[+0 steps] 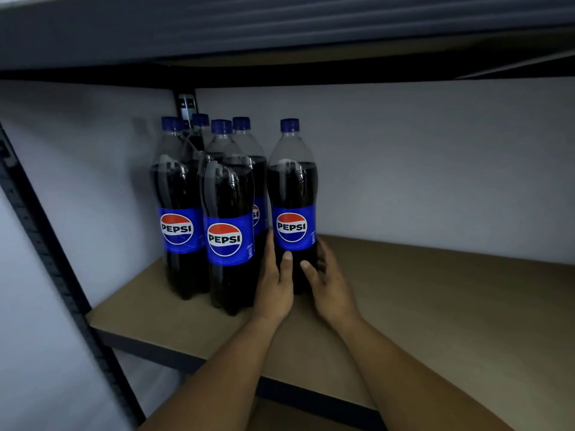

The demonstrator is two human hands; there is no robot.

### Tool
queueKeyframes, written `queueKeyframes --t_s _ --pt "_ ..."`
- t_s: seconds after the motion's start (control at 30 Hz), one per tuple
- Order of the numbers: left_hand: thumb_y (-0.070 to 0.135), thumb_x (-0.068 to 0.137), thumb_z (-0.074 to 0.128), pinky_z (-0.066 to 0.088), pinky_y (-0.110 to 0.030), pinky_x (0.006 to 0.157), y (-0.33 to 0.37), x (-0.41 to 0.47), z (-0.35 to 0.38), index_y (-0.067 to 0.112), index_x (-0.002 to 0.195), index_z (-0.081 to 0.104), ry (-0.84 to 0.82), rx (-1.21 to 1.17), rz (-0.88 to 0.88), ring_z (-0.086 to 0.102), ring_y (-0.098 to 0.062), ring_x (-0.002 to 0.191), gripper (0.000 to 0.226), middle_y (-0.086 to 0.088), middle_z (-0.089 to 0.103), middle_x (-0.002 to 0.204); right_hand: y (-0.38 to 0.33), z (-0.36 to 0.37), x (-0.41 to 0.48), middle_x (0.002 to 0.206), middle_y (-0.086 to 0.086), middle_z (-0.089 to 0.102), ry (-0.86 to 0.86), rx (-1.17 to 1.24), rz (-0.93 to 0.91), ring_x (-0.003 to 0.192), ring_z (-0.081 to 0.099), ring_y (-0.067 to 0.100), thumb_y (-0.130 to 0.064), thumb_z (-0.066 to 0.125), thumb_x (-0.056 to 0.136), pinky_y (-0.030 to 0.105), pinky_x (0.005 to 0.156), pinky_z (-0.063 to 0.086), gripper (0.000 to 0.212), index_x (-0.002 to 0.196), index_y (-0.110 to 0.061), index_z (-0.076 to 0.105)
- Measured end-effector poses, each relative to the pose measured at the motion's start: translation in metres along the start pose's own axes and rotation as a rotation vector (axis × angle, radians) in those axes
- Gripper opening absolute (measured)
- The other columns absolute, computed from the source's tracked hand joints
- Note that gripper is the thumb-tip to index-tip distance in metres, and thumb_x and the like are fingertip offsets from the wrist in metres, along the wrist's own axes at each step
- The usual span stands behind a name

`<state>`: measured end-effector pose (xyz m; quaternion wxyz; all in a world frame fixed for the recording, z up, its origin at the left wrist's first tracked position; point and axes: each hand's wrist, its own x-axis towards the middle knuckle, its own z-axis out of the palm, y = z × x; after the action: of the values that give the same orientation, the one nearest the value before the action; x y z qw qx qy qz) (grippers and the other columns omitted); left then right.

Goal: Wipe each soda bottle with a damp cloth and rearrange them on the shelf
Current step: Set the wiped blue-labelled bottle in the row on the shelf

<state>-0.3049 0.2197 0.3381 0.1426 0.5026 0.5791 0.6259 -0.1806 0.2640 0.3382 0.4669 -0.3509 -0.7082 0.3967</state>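
Note:
Several Pepsi bottles with blue caps and dark cola stand upright on a brown shelf board. A tight cluster fills the back left corner. One bottle stands apart on the cluster's right. My left hand and my right hand grip its lower body from both sides, thumbs on the front below the label. No cloth is in view.
A dark metal upright runs down the left side of the shelf unit. The shelf above hangs low over the bottle caps. A pale wall closes the back. Bare board stretches to the right of the bottles.

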Motion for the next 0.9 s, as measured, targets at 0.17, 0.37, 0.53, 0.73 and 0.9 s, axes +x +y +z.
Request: queueKeyframes --t_s 0.17,0.37,0.53,0.73,0.9 --pt "0.039 0.11 0.043 0.031 -0.026 0.116 0.003 -0.002 -0.001 0.045 0.161 0.014 0.0 0.012 -0.024 0.03 0.0 0.146 0.059 0.011 0.025 0.17 0.0 0.0 0.0 0.147 -0.018 0.053 -0.007 -0.039 -0.004 0.136 0.052 0.006 -0.031 0.064 0.105 0.036 0.113 0.047 0.06 0.15 -0.055 0.034" --pt "0.033 0.111 0.047 0.031 -0.023 0.114 -0.003 0.001 -0.001 0.033 0.165 0.017 0.022 0.064 -0.027 0.032 -0.003 0.146 0.062 0.008 0.029 0.169 0.004 -0.002 0.004 0.145 -0.009 0.061 -0.013 -0.103 0.069 0.129 0.061 0.011 -0.028 0.062 0.106 0.017 0.094 0.048 0.058 0.159 -0.036 0.039" --pt "0.035 0.11 0.047 0.026 -0.037 0.127 -0.009 0.003 0.001 0.033 0.165 0.015 0.024 0.075 -0.014 0.025 -0.011 0.155 0.064 0.004 0.024 0.171 0.003 -0.004 0.001 0.145 -0.01 0.061 -0.008 -0.144 0.049 0.125 0.061 0.007 -0.026 0.061 0.106 0.006 0.087 0.044 0.061 0.16 -0.038 0.036" --pt "0.045 0.103 0.043 0.024 -0.033 0.125 -0.008 0.004 0.001 0.037 0.165 0.011 0.017 0.094 -0.008 0.024 -0.01 0.156 0.071 0.005 0.022 0.172 0.003 -0.003 0.0 0.156 -0.009 0.054 -0.071 -0.165 0.035 0.136 0.056 0.011 -0.026 0.058 0.108 0.02 0.104 0.044 0.068 0.159 -0.051 0.02" --pt "0.026 0.112 0.045 0.022 -0.033 0.127 -0.007 0.004 0.002 0.037 0.165 0.004 -0.008 0.148 0.001 0.018 -0.012 0.157 0.068 0.004 0.015 0.174 0.008 0.0 0.004 0.156 -0.001 0.05 -0.119 -0.235 0.048 0.135 0.055 0.018 -0.03 0.055 0.109 0.025 0.102 0.043 0.072 0.161 -0.052 0.01"
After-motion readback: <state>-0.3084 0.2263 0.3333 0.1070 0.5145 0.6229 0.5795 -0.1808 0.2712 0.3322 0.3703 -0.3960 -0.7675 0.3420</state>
